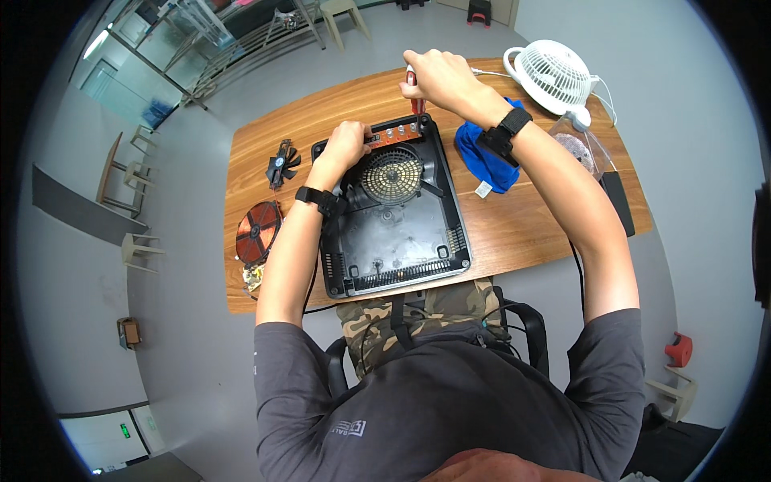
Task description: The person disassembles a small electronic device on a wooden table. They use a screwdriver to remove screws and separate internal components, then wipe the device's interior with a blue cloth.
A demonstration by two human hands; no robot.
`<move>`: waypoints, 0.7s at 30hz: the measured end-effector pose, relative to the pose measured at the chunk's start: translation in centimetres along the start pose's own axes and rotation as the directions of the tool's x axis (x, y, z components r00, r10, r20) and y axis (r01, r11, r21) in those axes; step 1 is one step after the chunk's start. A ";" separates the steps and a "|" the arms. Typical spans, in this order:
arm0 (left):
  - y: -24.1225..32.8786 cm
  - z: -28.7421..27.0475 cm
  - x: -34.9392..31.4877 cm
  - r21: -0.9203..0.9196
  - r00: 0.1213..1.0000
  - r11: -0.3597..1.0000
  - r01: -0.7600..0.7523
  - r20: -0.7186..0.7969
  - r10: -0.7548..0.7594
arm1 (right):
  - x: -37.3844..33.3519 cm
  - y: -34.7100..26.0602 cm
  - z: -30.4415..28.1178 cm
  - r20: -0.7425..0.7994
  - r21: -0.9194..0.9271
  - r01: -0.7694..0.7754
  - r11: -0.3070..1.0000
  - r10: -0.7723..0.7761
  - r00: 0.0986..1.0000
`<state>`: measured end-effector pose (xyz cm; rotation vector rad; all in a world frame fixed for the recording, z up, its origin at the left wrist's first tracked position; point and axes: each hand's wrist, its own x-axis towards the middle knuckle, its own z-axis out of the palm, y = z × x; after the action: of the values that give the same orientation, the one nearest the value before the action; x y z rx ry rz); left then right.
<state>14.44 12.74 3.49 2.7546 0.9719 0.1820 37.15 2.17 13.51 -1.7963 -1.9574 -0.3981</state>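
Note:
A black plastic housing (377,233), like the open shell of an induction cooker, lies on the wooden table before me. A narrow orange-brown circuit board (399,133) with small round parts sits along its far edge. My left hand (348,145) is closed at the board's left end, its fingertips partly hidden. Above the far right corner my right hand (443,79) grips a red-handled screwdriver (418,105), held upright. The tool's tip points down at the right end of the board; whether it touches a screw is too small to tell.
Left of the housing lie a small black cooling fan (282,164) and a round copper coil (258,231). A blue cloth (484,163) is to the right. Farther right stand a white electric fan (554,76), a clear bag (575,148) and a dark flat object (617,202).

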 end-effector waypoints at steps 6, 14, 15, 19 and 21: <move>0.0 0.1 -0.2 0.000 1.000 1.000 -0.015 0.002 0.015 | 0.0 -0.7 -1.1 0.153 0.018 0.012 1.000 -0.014 0.988; 0.0 0.1 -0.3 0.010 1.000 1.000 -0.028 -0.002 0.028 | 1.7 0.3 -1.4 0.388 0.117 0.042 0.992 -0.084 0.918; 0.2 0.2 -0.3 0.003 1.000 1.000 -0.023 -0.003 0.023 | 1.8 0.7 -1.0 0.397 0.149 0.101 0.984 -0.153 0.905; 0.0 0.2 -0.2 0.018 1.000 1.000 -0.025 -0.005 0.025 | 2.1 -0.1 -1.3 0.450 0.192 0.099 0.976 -0.177 0.875; 0.0 -0.1 -0.3 0.018 1.000 1.000 -0.017 -0.001 0.017 | 2.2 -0.7 -1.5 0.427 0.186 0.081 0.979 -0.155 0.891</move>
<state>14.22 12.55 3.63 2.7800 0.9558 0.1787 36.50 3.23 15.94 -1.7762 -2.3315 0.1518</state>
